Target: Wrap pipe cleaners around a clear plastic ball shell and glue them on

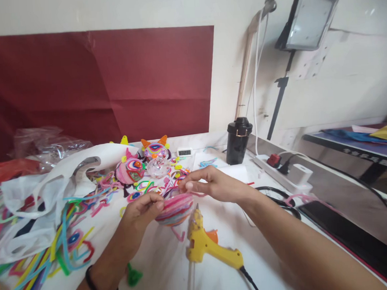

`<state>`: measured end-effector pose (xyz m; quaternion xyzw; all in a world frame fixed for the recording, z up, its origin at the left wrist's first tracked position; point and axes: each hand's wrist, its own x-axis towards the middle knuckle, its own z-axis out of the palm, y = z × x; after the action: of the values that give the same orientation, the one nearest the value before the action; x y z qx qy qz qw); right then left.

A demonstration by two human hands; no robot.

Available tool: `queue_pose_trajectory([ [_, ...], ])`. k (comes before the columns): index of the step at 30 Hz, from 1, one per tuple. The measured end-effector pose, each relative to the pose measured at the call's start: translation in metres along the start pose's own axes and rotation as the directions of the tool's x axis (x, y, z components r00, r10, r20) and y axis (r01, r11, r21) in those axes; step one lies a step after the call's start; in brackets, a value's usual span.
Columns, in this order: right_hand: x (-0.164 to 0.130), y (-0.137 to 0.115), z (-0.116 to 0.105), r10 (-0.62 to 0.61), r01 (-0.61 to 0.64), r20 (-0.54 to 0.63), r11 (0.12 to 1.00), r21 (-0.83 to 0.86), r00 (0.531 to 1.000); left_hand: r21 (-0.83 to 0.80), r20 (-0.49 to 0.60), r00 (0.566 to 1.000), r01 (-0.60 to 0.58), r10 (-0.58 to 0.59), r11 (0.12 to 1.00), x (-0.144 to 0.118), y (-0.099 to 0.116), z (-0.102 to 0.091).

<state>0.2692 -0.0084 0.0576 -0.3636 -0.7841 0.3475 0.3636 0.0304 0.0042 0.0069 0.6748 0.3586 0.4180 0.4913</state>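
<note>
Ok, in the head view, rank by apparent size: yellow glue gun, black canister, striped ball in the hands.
1. yellow glue gun, though nearest the camera
2. black canister
3. striped ball, partly hidden by the left hand and right hand

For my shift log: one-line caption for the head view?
Both hands hold a striped ball above a yellow glue gun.

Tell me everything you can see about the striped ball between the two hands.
The striped ball is round and wrapped in bands of pink, red, blue and yellow fuzzy pipe cleaner. It is held just above the white table, the left hand gripping its left side, the right hand pinching its top. A yellow glue gun lies just below it.
</note>
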Motion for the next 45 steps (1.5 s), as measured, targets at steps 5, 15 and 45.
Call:
queue_pose_trajectory([
  [5, 0.002, 0.001, 0.006, 0.008, -0.009, 0.028, 0.999, 0.042, 1.0, -0.008, 0.013, 1.0, -0.012, 0.013, 1.0, 0.0, -0.002, -0.001],
  [15, 0.003, 0.001, 0.02, -0.029, 0.029, -0.022, 0.999, 0.02, 0.999, 0.23, 0.015, 0.994, -0.107, 0.107, 0.967, -0.002, 0.006, 0.002],
  [45, -0.003, -0.001, 0.008, -0.22, 0.268, 0.154, 0.825, -0.498, 0.963, 0.41, 0.058, 0.966, -0.254, 0.253, 0.876, 0.002, 0.003, 0.001],
])
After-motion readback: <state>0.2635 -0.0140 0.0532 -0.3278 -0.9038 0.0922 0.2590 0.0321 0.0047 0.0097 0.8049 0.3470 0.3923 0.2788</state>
